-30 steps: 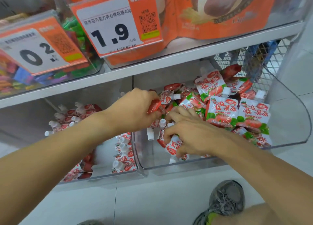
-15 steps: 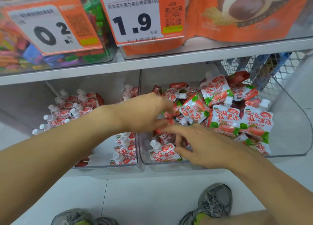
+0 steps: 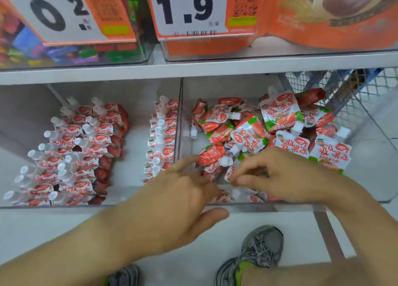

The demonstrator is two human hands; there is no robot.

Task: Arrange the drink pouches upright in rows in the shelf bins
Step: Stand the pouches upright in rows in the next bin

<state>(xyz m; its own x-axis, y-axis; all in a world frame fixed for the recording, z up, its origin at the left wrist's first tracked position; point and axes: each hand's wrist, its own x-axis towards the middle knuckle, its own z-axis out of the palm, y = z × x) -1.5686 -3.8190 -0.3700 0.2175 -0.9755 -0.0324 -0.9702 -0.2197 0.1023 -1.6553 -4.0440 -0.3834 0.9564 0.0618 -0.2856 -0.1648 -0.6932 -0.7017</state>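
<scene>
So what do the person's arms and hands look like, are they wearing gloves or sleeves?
No gloves and no sleeves in view. The left hand and the right hand are bare, and both forearms are bare as far as the picture shows. No watch, ring or bracelet is visible.

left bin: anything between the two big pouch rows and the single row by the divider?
Nothing. In the head view, bare bin floor runs between the double rows and the single row against the clear divider.

Both hands reach into the right bin of jumbled pouches; right hand perhaps pinching one.
</scene>
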